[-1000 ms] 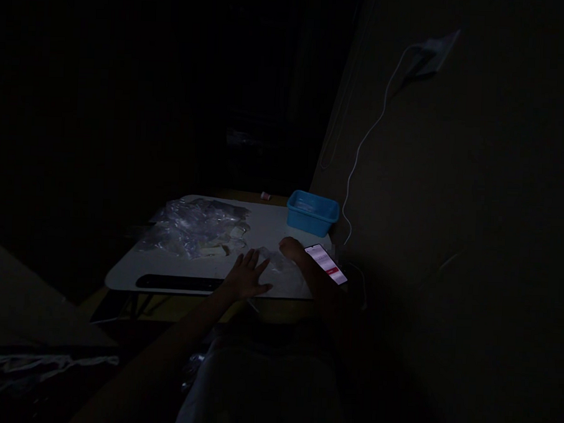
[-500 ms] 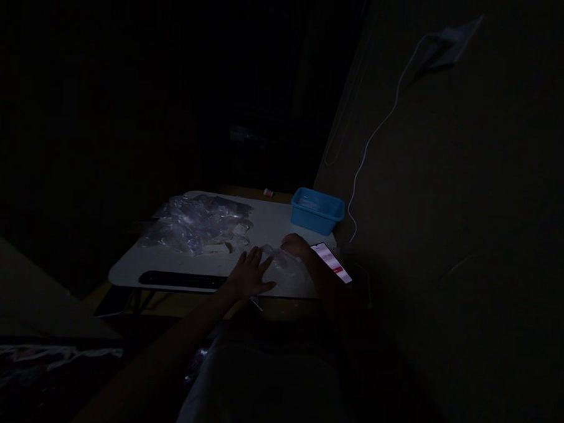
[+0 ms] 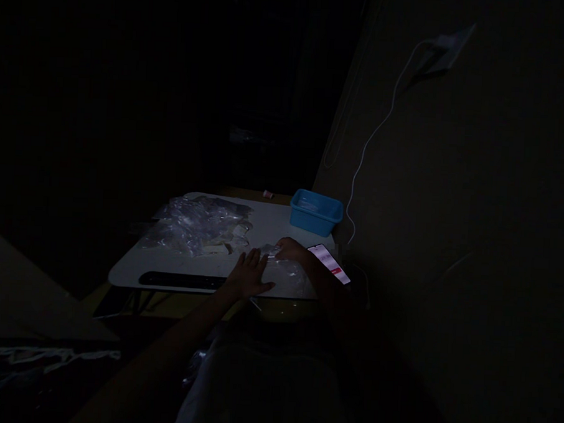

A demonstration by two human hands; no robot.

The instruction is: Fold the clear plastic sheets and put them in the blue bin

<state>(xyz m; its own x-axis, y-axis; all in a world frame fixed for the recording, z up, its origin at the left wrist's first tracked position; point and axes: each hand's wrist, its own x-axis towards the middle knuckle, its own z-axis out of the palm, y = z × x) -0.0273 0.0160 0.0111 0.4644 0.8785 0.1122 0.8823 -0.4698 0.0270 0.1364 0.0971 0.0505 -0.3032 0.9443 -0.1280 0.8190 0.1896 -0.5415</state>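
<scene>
On the near part of a white folding table lies a clear plastic bag. My left hand rests flat at the bag's left side, fingers spread and thumb pointing right. At the bag's far edge my right hand is closed, its fingers pinching the plastic; the fingertips are dim. A heap of crumpled clear plastic bags covers the table's left half, with pale scraps at its right edge.
A blue plastic basket stands at the table's back right corner. A lit phone lies by my right forearm. A white cable hangs from a wall socket on the right. A dark slot runs along the table's front edge. The room is very dark.
My right hand has moved slightly left and toward my left hand, drawing the bag's far edge with it. The left hand stays nearly in place, fingers still spread.
</scene>
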